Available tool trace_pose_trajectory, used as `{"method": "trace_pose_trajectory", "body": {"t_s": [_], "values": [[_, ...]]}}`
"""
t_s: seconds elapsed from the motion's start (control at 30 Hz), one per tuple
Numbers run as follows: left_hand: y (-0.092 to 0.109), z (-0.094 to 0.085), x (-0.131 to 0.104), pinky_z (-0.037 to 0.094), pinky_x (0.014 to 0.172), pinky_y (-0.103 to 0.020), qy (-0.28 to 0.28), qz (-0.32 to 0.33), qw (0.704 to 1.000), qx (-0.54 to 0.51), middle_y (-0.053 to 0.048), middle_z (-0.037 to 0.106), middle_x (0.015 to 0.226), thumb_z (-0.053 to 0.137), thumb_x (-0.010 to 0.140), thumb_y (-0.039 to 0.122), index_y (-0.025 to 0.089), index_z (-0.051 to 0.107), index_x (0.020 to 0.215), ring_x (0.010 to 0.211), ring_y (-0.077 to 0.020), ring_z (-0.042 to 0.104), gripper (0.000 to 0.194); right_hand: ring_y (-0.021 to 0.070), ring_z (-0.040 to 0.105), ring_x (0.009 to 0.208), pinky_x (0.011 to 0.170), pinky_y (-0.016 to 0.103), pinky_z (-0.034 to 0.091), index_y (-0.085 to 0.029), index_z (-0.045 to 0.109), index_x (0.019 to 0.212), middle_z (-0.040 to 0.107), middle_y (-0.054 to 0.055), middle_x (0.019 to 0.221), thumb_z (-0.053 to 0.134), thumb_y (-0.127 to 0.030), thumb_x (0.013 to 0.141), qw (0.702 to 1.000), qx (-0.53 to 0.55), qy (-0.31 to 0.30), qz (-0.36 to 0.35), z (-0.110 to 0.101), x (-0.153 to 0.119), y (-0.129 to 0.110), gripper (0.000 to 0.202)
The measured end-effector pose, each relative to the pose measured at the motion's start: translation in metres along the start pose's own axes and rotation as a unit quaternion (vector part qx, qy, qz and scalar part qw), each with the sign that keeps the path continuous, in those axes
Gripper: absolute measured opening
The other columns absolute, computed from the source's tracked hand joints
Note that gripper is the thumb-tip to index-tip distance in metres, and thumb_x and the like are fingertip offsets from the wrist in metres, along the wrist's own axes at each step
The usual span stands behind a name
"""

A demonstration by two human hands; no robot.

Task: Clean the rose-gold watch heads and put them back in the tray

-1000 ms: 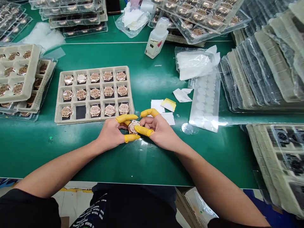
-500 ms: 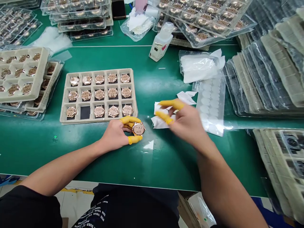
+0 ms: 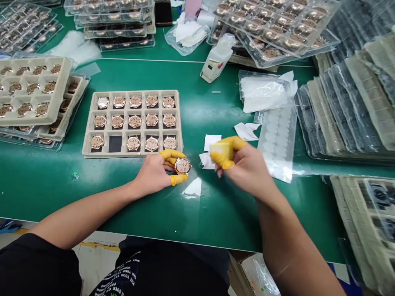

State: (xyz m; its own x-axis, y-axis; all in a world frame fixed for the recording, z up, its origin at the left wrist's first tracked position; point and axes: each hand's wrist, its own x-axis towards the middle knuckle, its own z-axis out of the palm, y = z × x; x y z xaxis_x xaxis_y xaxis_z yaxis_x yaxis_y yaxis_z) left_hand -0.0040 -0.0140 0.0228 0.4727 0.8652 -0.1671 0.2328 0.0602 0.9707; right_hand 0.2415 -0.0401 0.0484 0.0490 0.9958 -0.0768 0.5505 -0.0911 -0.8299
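My left hand (image 3: pixel 160 169), with yellow finger cots on, pinches a rose-gold watch case (image 3: pixel 183 165) by its edges, its marked back turned up. Just behind it lies a beige tray (image 3: pixel 132 156) with several similar watch cases in its cells; one front-row cell shows only a black pad (image 3: pixel 115 144). Over small white paper pieces (image 3: pixel 212 142) hovers my right hand (image 3: pixel 243 162), also in yellow finger cots. Its thumb and forefinger are closed together, and a blurred pale-yellow patch shows at the tips. What they hold, if anything, I cannot make out.
A white bottle (image 3: pixel 217 58) stands behind, near bagged white wipes (image 3: pixel 262 92). On the right are a clear sheet of round white stickers (image 3: pixel 277 139) and stacked empty trays (image 3: pixel 345 102). More filled trays (image 3: pixel 33 92) pile up at left and along the back.
My right hand's fingers have gone from spread apart to closed together, close over the paper pieces. My left hand still holds the watch case in nearly the same spot. The view has shifted slightly.
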Motion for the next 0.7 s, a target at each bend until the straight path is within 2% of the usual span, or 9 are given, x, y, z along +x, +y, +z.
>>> {"method": "trace_pose_trajectory", "body": {"t_s": [0.07, 0.17, 0.3, 0.43, 0.5, 0.57, 0.63, 0.7], "values": [[0.0, 0.0, 0.0, 0.069, 0.08, -0.03, -0.003, 0.004, 1.0, -0.006, -0.005, 0.081, 0.096, 0.087, 0.067, 0.022, 0.017, 0.074, 0.114, 0.077, -0.0144, 0.076, 0.049, 0.0202, 0.062, 0.074, 0.065, 0.034, 0.046, -0.024, 0.056, 0.087, 0.068, 0.005, 0.085, 0.061, -0.031, 0.087, 0.998, -0.006, -0.054, -0.043, 0.015, -0.008, -0.012, 0.009], [-0.002, 0.0, 0.001, 0.068, 0.08, -0.029, -0.002, 0.01, 1.0, -0.01, -0.005, 0.081, 0.097, 0.086, 0.067, 0.021, 0.016, 0.074, 0.116, 0.078, -0.0141, 0.076, 0.05, 0.0213, 0.066, 0.084, 0.073, 0.035, 0.048, -0.022, 0.057, 0.092, 0.072, 0.008, 0.099, 0.053, -0.025, 0.088, 0.991, -0.038, -0.096, -0.09, 0.033, -0.014, -0.021, 0.006], [-0.004, 0.0, 0.001, 0.069, 0.081, -0.029, -0.008, 0.005, 1.0, -0.007, -0.005, 0.081, 0.099, 0.087, 0.067, 0.022, 0.015, 0.074, 0.115, 0.079, -0.0146, 0.076, 0.05, 0.0211, 0.065, 0.077, 0.07, 0.035, 0.048, -0.023, 0.053, 0.087, 0.072, 0.007, 0.088, 0.055, -0.019, 0.084, 0.99, -0.045, -0.115, -0.073, 0.041, -0.013, -0.018, 0.005], [-0.003, 0.0, 0.001, 0.069, 0.082, -0.029, -0.013, -0.002, 1.0, -0.016, -0.006, 0.081, 0.102, 0.088, 0.067, 0.022, 0.016, 0.074, 0.116, 0.079, -0.0144, 0.077, 0.052, 0.0203, 0.066, 0.075, 0.074, 0.036, 0.052, -0.024, 0.05, 0.086, 0.069, 0.004, 0.081, 0.051, -0.008, 0.082, 0.989, -0.016, -0.136, -0.051, 0.041, -0.01, -0.011, 0.016], [-0.004, 0.0, 0.002, 0.069, 0.081, -0.029, -0.008, -0.008, 0.999, -0.034, -0.006, 0.081, 0.101, 0.089, 0.067, 0.022, 0.016, 0.074, 0.116, 0.08, -0.0148, 0.077, 0.052, 0.0194, 0.065, 0.078, 0.074, 0.036, 0.054, -0.024, 0.051, 0.092, 0.067, 0.005, 0.09, 0.049, -0.006, 0.082, 0.99, -0.027, -0.102, -0.096, 0.041, -0.012, -0.007, 0.02], [-0.004, 0.001, 0.002, 0.069, 0.08, -0.029, 0.001, -0.013, 0.999, -0.047, -0.006, 0.081, 0.098, 0.089, 0.066, 0.022, 0.016, 0.074, 0.115, 0.079, -0.0153, 0.077, 0.051, 0.0192, 0.061, 0.083, 0.072, 0.036, 0.054, -0.024, 0.05, 0.101, 0.061, 0.009, 0.104, 0.049, -0.006, 0.082, 0.981, -0.071, -0.035, -0.176, 0.042, -0.014, -0.003, 0.026], [-0.004, 0.002, 0.002, 0.069, 0.079, -0.029, 0.006, -0.017, 0.998, -0.053, -0.006, 0.081, 0.097, 0.09, 0.065, 0.021, 0.016, 0.075, 0.114, 0.079, -0.016, 0.078, 0.052, 0.0191, 0.056, 0.085, 0.069, 0.035, 0.053, -0.024, 0.048, 0.105, 0.054, 0.01, 0.108, 0.049, -0.004, 0.081, 0.958, -0.132, 0.01, -0.254, 0.042, -0.017, 0.001, 0.031], [-0.004, 0.003, 0.002, 0.069, 0.08, -0.03, 0.004, -0.022, 0.998, -0.061, -0.005, 0.081, 0.095, 0.09, 0.064, 0.019, 0.016, 0.075, 0.114, 0.081, -0.0171, 0.079, 0.052, 0.0192, 0.054, 0.085, 0.069, 0.035, 0.052, -0.024, 0.048, 0.101, 0.052, 0.008, 0.102, 0.05, -0.003, 0.082, 0.932, -0.181, 0.009, -0.314, 0.041, -0.02, 0.002, 0.029]]}}
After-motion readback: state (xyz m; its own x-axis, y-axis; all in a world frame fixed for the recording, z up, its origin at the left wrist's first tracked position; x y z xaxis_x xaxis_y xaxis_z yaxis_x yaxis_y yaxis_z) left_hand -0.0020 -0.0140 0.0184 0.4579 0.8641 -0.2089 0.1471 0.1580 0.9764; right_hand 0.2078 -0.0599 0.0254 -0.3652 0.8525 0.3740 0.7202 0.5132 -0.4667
